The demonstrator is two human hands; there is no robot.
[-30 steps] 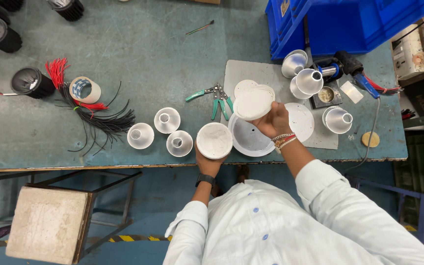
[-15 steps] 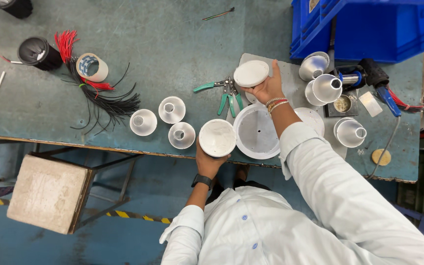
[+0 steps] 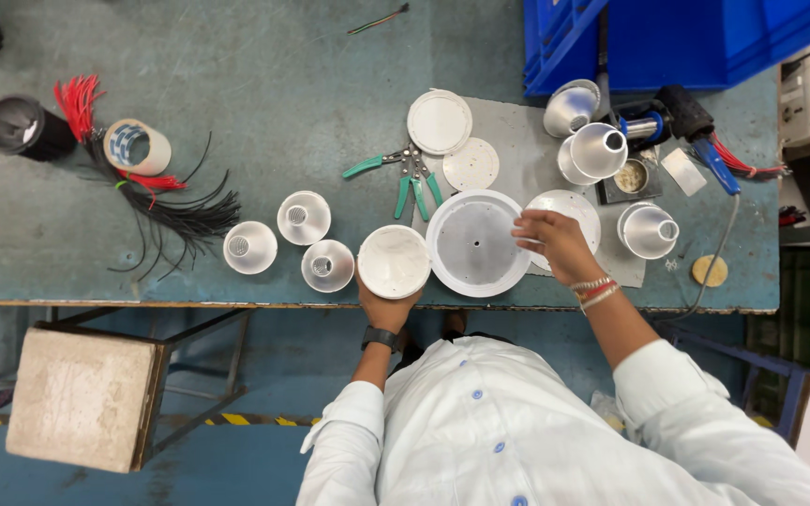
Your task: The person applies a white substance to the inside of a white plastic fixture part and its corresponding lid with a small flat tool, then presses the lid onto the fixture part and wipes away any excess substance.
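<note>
White round housing [image 3: 394, 260] sits gripped in your left hand [image 3: 386, 302] at the table [image 3: 236, 94] edge; your right hand [image 3: 555, 242] fingers [image 3: 529, 225] curl loosely, touching the large white dish [image 3: 475, 244].

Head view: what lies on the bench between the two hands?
In the head view, a large white round dish lies between the left hand and right hand.

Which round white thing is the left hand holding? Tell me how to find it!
Look along the near edge of the blue-green table. Beside the big white ring sits a white cup, gripped from below by the left hand. Unlike the three small cups, its top looks flat and plain.
</note>
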